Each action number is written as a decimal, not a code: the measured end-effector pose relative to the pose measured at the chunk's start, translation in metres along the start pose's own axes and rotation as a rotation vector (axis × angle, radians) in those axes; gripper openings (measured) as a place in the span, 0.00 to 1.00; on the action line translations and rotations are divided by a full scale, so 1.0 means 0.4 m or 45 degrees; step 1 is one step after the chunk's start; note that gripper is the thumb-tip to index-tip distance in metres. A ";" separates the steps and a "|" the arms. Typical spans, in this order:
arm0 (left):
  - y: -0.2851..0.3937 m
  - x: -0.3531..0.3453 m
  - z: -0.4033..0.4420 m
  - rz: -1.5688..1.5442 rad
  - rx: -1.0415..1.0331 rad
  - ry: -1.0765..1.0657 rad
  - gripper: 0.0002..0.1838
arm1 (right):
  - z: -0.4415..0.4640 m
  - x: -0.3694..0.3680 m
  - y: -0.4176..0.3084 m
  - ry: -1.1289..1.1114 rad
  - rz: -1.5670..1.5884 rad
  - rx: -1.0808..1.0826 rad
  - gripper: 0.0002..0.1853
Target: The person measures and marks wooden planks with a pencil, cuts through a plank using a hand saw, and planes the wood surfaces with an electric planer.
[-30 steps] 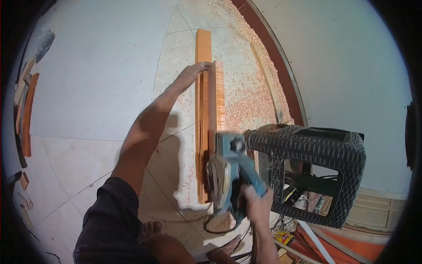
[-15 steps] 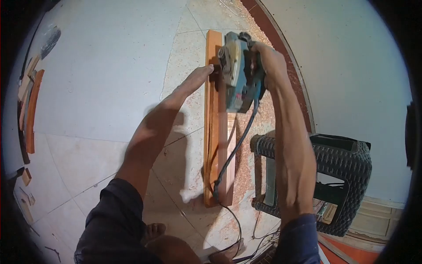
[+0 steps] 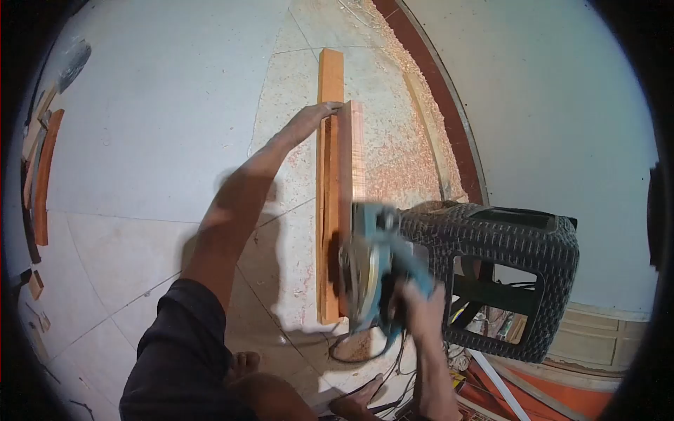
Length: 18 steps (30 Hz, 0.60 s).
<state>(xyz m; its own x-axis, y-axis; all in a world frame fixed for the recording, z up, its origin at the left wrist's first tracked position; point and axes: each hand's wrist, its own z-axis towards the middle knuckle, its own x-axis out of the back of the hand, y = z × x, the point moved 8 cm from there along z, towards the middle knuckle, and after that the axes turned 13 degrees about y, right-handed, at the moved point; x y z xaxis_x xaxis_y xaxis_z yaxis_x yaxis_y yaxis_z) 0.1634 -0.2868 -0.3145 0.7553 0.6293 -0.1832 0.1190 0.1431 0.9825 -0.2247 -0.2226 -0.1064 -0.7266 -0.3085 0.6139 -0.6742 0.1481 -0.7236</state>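
With my right hand (image 3: 420, 309) I grip the handle of a teal electric hand planer (image 3: 375, 270), blurred by motion, at the near end of the wood. A narrow wooden board (image 3: 357, 151) stands on edge, its pale top face up, and the planer covers its near part. My left hand (image 3: 319, 118) holds the far end of this board, fingers closed over it and partly hidden. Flat beneath and left of it lies a longer orange-brown plank (image 3: 331, 77) on the tiled floor. The planer's black cord (image 3: 351, 359) loops near my foot.
A black woven-pattern stool (image 3: 523, 231) lies on its side to the right. Wood shavings (image 3: 400, 165) cover the floor beside the board, with a wood strip (image 3: 427, 126) among them. Offcuts (image 3: 48, 175) lie at far left. Cables and an orange-red object (image 3: 505, 382) are at lower right.
My right hand has drawn the planer from the far end back toward me, uncovering the board's far end. My left hand stays at the far end of the board.
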 end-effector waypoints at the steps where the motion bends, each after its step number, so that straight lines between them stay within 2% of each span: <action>1: -0.005 -0.008 -0.005 0.030 0.013 0.001 0.32 | -0.068 0.051 0.076 0.105 0.015 -0.107 0.12; 2: 0.004 -0.008 -0.013 0.074 0.069 0.024 0.32 | -0.127 0.091 0.119 0.109 -0.023 -0.087 0.12; 3: 0.004 -0.015 -0.016 0.072 0.070 0.019 0.32 | -0.184 0.133 0.201 0.082 -0.049 -0.218 0.14; 5: 0.010 -0.007 -0.017 0.093 0.050 0.051 0.32 | -0.270 0.182 0.234 0.106 -0.167 -0.182 0.16; 9: -0.005 -0.018 -0.011 0.081 0.046 0.081 0.30 | -0.278 0.185 0.244 0.101 -0.155 -0.183 0.15; 11: -0.027 -0.013 0.002 -0.064 0.032 0.057 0.30 | -0.219 0.132 0.180 0.112 -0.115 -0.221 0.13; 12: 0.001 -0.013 -0.011 0.029 0.027 0.028 0.31 | -0.188 0.100 0.136 0.129 -0.077 -0.270 0.11; 13: 0.000 -0.006 -0.004 0.033 0.027 0.041 0.31 | -0.137 0.071 0.102 0.085 -0.047 -0.109 0.17; 14: -0.009 -0.007 -0.003 0.021 0.034 0.042 0.32 | -0.083 0.054 0.086 0.129 -0.032 -0.026 0.15; 17: 0.001 -0.013 -0.010 -0.009 0.035 0.039 0.32 | 0.057 -0.059 -0.076 0.027 -0.037 0.092 0.13; 18: 0.012 -0.012 -0.015 0.043 0.044 0.033 0.32 | 0.096 -0.089 -0.146 0.135 -0.049 0.177 0.13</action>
<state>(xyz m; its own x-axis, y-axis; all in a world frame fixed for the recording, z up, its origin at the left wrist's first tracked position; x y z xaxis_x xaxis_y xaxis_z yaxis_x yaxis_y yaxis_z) 0.1565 -0.2845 -0.3093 0.7424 0.6529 -0.1501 0.1163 0.0950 0.9887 -0.1542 -0.2565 -0.0980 -0.7156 -0.2093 0.6664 -0.6823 0.0049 -0.7311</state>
